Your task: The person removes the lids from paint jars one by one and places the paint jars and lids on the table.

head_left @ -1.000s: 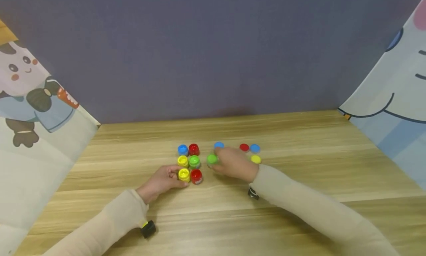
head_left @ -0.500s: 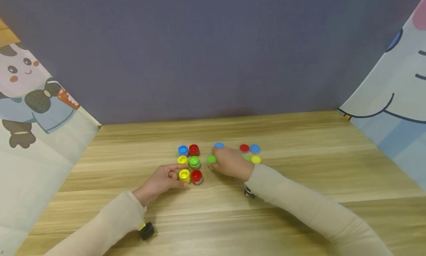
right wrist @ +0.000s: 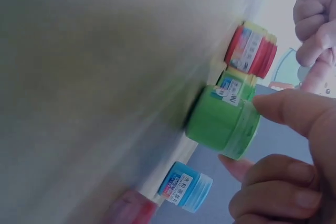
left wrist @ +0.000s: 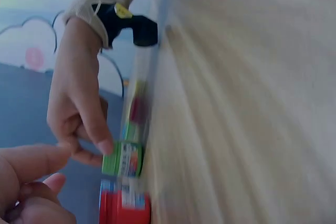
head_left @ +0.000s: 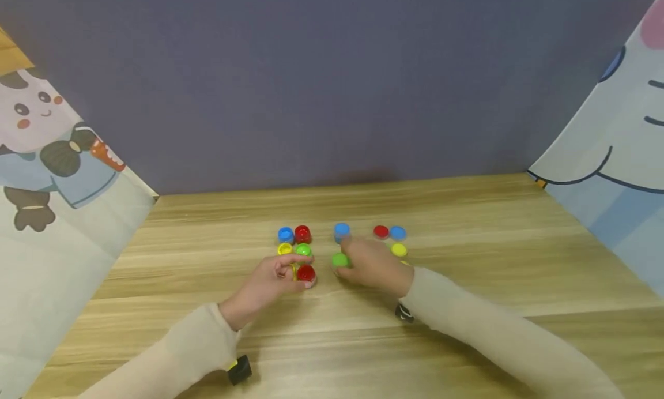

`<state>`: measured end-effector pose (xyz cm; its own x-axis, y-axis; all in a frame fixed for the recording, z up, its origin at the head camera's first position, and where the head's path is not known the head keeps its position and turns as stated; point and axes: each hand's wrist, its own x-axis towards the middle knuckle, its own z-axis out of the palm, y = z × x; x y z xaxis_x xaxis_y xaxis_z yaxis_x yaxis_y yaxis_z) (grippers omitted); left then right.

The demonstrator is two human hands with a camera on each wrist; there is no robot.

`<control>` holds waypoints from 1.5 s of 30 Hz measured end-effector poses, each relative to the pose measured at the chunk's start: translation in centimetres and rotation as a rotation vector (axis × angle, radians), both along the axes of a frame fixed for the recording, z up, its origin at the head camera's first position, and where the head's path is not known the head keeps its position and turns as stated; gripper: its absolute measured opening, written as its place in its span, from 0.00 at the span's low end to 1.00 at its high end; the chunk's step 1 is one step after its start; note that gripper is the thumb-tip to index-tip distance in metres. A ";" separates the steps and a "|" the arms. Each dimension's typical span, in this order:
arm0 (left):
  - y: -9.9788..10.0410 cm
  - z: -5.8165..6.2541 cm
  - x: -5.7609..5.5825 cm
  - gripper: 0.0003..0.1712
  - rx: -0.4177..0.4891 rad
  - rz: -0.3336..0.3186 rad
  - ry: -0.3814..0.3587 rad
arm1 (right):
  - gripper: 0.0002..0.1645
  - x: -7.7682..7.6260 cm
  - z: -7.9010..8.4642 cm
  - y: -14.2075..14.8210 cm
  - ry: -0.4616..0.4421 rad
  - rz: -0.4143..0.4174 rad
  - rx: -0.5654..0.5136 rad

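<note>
My right hand (head_left: pixel 373 263) pinches a small green paint jar (right wrist: pixel 223 121) between thumb and fingers, close over the table. A blue paint jar (head_left: pixel 342 233) stands just behind it. My left hand (head_left: pixel 270 281) is over the front of a group of jars, index finger stretched out and other fingers loosely bent. Its thumb tip overlaps a red paint jar (head_left: pixel 306 274) in the head view. The yellow jar (head_left: pixel 294 270) beside that one is mostly hidden by the hand. Behind stand a second green jar (head_left: pixel 303 249) and another yellow jar (head_left: pixel 285 249).
At the back of the group are a blue jar (head_left: pixel 286 234) and a red jar (head_left: pixel 302 234). Right of my right hand lie flat round lids: red (head_left: pixel 381 231), blue (head_left: pixel 397 233) and yellow (head_left: pixel 399 249). A dark panel (head_left: pixel 332 87) rises behind the wooden table (head_left: pixel 467 214).
My right hand has shifted slightly right and nearer with the green jar, uncovering more of the blue one. My left hand has moved right, from the front yellow jar to the red jar.
</note>
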<state>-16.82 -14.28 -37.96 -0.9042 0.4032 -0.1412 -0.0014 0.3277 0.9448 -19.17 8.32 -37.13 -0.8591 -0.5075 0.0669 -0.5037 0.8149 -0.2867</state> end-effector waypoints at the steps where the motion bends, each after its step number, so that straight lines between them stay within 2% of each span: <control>1: 0.4 0.0 0.2 0.27 0.014 -0.015 0.001 | 0.16 0.3 0.0 0.2 0.002 0.000 -0.004; 4: 1.6 -0.2 0.9 0.27 0.043 -0.045 -0.016 | 0.16 1.2 -0.1 0.8 -0.007 -0.010 -0.002; 8: 2.9 -0.6 1.6 0.27 0.026 -0.055 -0.022 | 0.16 2.1 -0.1 1.4 -0.036 -0.015 -0.027; 12: 3.9 -1.1 1.8 0.29 0.016 -0.064 -0.007 | 0.16 2.8 0.1 1.8 -0.040 0.002 -0.022; 17: 4.9 -1.7 2.1 0.31 0.007 -0.075 -0.032 | 0.16 3.3 0.4 1.9 -0.012 0.038 0.018; 22: 5.8 -2.3 2.0 0.33 -0.022 -0.083 -0.030 | 0.13 3.5 0.6 1.9 -0.016 0.064 0.032; 27: 6.4 -2.9 1.8 0.37 0.015 -0.078 -0.073 | 0.13 3.6 0.7 1.9 -0.014 0.080 0.036; 31: 6.8 -3.2 1.7 0.37 0.043 -0.057 -0.104 | 0.16 3.8 0.8 1.9 -0.016 0.072 0.042; 36: 7.2 -3.3 1.2 0.32 0.040 -0.041 -0.128 | 0.24 3.9 1.0 1.6 -0.015 0.025 0.072; 40: 7.3 -3.5 1.3 0.30 0.060 -0.036 -0.114 | 0.28 3.9 0.7 1.3 -0.029 0.007 0.084; 45: 7.5 -3.6 1.5 0.26 0.097 -0.059 -0.079 | 0.30 3.8 0.5 1.1 -0.002 0.019 0.123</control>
